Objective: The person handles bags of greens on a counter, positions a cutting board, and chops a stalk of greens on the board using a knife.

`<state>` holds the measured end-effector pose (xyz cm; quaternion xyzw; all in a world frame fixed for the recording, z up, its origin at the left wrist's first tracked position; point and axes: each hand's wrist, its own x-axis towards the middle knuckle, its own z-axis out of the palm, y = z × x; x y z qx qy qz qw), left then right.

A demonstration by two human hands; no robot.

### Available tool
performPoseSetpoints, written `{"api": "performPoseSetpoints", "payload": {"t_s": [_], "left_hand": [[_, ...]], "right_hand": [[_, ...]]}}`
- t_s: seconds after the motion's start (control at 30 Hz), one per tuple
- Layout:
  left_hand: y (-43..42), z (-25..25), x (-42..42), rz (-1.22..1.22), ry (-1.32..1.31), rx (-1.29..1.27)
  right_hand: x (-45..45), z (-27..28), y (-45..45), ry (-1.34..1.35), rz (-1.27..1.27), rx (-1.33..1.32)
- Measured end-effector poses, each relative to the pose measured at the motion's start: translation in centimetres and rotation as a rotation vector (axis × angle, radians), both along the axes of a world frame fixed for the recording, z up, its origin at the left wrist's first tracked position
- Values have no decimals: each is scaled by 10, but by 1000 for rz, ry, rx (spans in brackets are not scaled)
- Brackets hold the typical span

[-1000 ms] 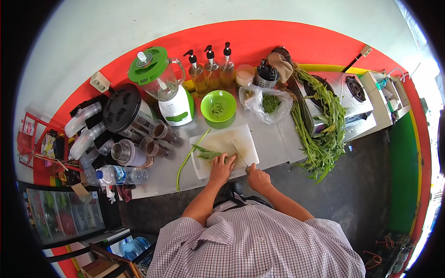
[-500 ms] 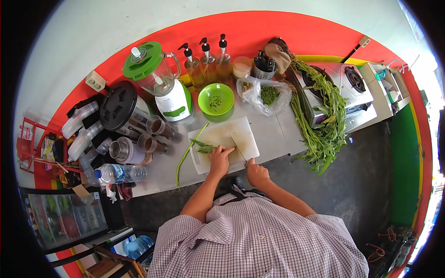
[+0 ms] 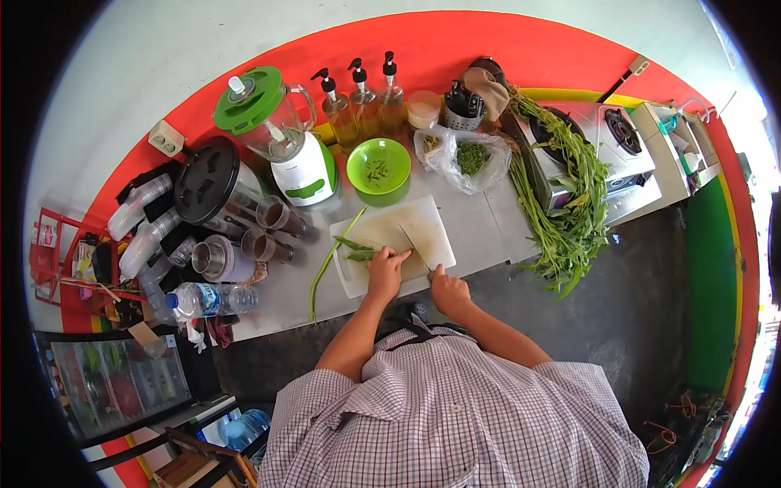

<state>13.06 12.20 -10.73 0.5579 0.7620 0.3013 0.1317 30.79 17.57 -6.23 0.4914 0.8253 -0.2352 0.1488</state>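
Note:
On a white cutting board [image 3: 431, 218] my left hand [image 3: 386, 272] presses down a small bunch of green leaves [image 3: 355, 250], its fingers closed over their right end. My right hand [image 3: 450, 291] grips a knife [image 3: 416, 246] by the handle at the board's front edge. The blade points away from me, close to the left fingertips. A long green stalk [image 3: 325, 269] lies along the left side of the board. Behind the board stands a green bowl [image 3: 379, 167] with small cut green pieces inside.
A blender [image 3: 281, 134], pump bottles [image 3: 364, 102] and a plastic bag of chopped greens [image 3: 476, 160] line the back. Long leafy stalks [image 3: 561, 195] drape over the gas stove [image 3: 622, 175] at right. A water bottle [image 3: 213, 300] and brown cups [image 3: 268, 246] are at left.
The whole view has shifted slightly. Both hands stay at nearly the same places on the board, the left on the leaves and the right on the knife.

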Motion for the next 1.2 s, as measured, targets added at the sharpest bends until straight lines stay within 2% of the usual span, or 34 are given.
{"api": "performPoseSetpoints", "payload": {"t_s": [0.07,0.17,0.3,0.37,0.47,0.67,0.97,1.2], "left_hand": [[-1,0,0,-4,-1,1],[0,-3,-1,-1,14,25],[-2,-4,-1,-17,11,30],[0,-5,-2,-18,0,33],[-4,2,-1,-23,-7,17],[-6,12,-1,-87,118,-72],[-6,4,-2,-119,175,-53],[-8,8,1,-98,149,-29]], "right_hand": [[-4,2,11,-28,134,64],[-6,13,16,-43,111,-26],[5,7,-2,-24,105,18],[4,8,-1,18,24,-43],[-2,2,15,29,74,-56],[3,18,6,46,46,-100],[-1,7,13,-7,96,-30],[4,2,-2,19,11,30]]}}
